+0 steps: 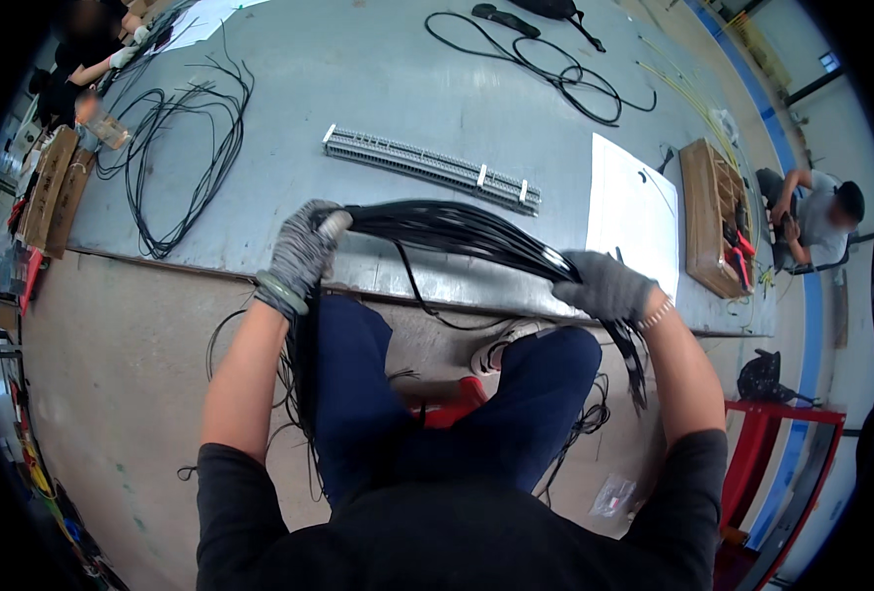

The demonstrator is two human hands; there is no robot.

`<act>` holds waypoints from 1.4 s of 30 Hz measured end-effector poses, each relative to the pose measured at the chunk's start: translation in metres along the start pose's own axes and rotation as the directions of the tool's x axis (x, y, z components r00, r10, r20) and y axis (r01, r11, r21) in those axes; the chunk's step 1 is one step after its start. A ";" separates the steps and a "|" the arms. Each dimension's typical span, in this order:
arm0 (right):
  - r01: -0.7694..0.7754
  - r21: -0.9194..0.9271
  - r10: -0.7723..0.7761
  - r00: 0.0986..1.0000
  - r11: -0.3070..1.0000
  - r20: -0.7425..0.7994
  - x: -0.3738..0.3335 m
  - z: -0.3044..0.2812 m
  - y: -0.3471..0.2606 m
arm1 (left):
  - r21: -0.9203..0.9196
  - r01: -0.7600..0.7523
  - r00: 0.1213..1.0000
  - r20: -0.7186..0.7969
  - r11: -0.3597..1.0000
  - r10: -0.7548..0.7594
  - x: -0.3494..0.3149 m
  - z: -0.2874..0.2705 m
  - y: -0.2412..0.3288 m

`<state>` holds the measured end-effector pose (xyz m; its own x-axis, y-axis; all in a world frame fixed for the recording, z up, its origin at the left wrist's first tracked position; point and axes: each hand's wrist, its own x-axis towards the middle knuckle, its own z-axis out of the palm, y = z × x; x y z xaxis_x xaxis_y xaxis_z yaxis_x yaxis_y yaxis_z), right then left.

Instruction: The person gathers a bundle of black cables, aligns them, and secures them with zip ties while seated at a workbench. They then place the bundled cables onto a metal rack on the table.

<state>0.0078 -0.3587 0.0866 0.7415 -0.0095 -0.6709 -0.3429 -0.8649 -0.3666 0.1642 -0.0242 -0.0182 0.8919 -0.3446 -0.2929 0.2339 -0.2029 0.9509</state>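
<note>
A thick bundle of black cables (pixel 447 229) stretches between my two gloved hands at the table's front edge, bowed slightly upward. My left hand (pixel 306 246), in a grey knit glove, is closed round its left part, and the cables hang down from there beside my left leg. Round the bundle's right part my right hand (pixel 606 286), gloved in grey, is closed as well, with loose cable ends dangling below it. One strand sags under the bundle. Just beyond lies a long grey terminal block strip (pixel 427 167) with white pieces on it.
Loose black cables (pixel 146 187) lie coiled at the table's left, and another cable (pixel 555 74) at the back. White paper sheets (pixel 634 212) lie beside a wooden box (pixel 698 217) of tools at right. Other people are at far left and right. A red frame (pixel 787 414) stands right.
</note>
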 end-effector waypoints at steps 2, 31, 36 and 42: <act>0.042 -0.114 -0.053 0.993 0.993 -0.102 0.033 -0.014 -0.007 | 0.009 0.023 0.999 -0.033 1.000 -0.023 0.034 -0.009 -0.002; 0.063 -0.219 -0.173 0.830 0.974 -0.530 0.246 -0.012 -0.019 | 0.444 0.092 0.993 -0.112 0.892 -0.046 0.151 -0.029 -0.051; 0.009 -0.410 -0.328 0.616 0.912 -0.716 0.231 -0.027 -0.007 | 0.475 0.016 0.991 -0.124 0.880 0.049 0.155 -0.030 -0.058; 0.059 -0.395 -0.353 0.586 0.917 -0.729 0.163 -0.041 -0.027 | 0.497 -0.122 0.977 -0.093 0.859 0.193 0.157 -0.036 -0.063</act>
<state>0.1620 -0.3574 0.0134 0.9763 -0.0668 0.2061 -0.0423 -0.9918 -0.1207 0.3032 -0.0323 -0.1202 0.9524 -0.2903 -0.0934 -0.1004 -0.5877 0.8028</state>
